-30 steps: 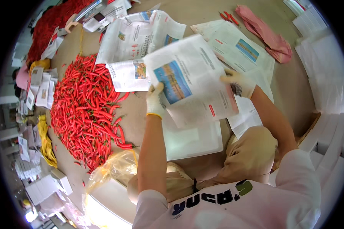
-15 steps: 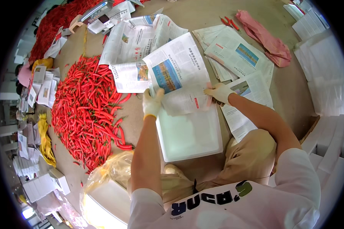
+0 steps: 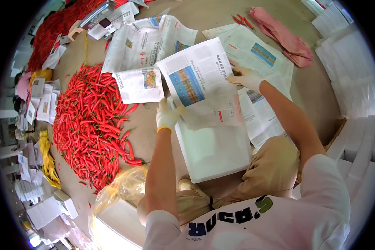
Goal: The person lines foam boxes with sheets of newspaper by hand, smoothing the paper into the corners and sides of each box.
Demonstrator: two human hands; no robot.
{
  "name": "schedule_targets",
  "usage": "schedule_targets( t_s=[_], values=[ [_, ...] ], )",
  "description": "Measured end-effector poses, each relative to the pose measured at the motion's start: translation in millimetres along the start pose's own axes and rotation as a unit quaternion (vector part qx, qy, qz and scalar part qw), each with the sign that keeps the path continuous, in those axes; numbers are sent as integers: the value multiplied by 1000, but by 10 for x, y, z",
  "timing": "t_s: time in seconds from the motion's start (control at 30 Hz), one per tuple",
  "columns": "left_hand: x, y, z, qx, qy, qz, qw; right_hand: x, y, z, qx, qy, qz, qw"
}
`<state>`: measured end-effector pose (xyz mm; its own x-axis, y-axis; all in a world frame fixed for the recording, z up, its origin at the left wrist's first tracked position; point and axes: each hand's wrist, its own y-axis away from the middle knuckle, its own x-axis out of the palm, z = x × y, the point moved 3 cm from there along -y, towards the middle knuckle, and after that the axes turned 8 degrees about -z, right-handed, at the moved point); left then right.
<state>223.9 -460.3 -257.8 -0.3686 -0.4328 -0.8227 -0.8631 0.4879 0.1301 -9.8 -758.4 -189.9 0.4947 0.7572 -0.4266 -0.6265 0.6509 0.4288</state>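
Observation:
A newspaper sheet (image 3: 210, 62) with a blue picture lies over the far part of a white foam box (image 3: 216, 156) in front of me. My left hand (image 3: 168, 116), in a pale glove, is closed at the box's far left corner, on the sheet's near left edge. My right hand (image 3: 246, 78), also gloved, has its fingers bent at the sheet's right edge and seems to pinch it. The near half of the box shows a smooth pale inside. Right of the box, partly under my right arm, lie more newspaper sheets (image 3: 260, 118).
A big heap of red chillies (image 3: 91, 125) spreads on the floor at the left. Other newspapers (image 3: 133, 50) lie beyond it, near a scale (image 3: 98, 14). A pink cloth (image 3: 281, 37) is at the far right. White foam boxes (image 3: 358, 137) stand along the right side, and a plastic-wrapped box (image 3: 121, 216) sits near my left.
My right hand has moved away from me, up along the sheet's right edge. The box and the sheet over it have turned slightly and shifted right in view. My left hand stays near the corner.

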Motion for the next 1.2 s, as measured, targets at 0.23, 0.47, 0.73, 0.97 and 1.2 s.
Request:
schedule_targets(
  t_s=[0.23, 0.47, 0.73, 0.97, 1.2],
  values=[
    [4, -549, -244, 48, 134, 118, 983, 311, -294, -371, 35, -180, -53, 982],
    [107, -553, -431, 18, 297, -4, 955, 255, -186, -384, 3, -150, -110, 983],
    [131, -596, -380, 42, 248, -94, 963, 317, 201, 291, -441, 278, -250, 816],
    [188, -678, -408, 56, 258, -113, 958, 741, 142, 288, -506, 374, -111, 769],
    [166, -503, -555, 73, 165, -253, 951, 1084, -165, -1, -406, 446, -83, 793]
  ],
)
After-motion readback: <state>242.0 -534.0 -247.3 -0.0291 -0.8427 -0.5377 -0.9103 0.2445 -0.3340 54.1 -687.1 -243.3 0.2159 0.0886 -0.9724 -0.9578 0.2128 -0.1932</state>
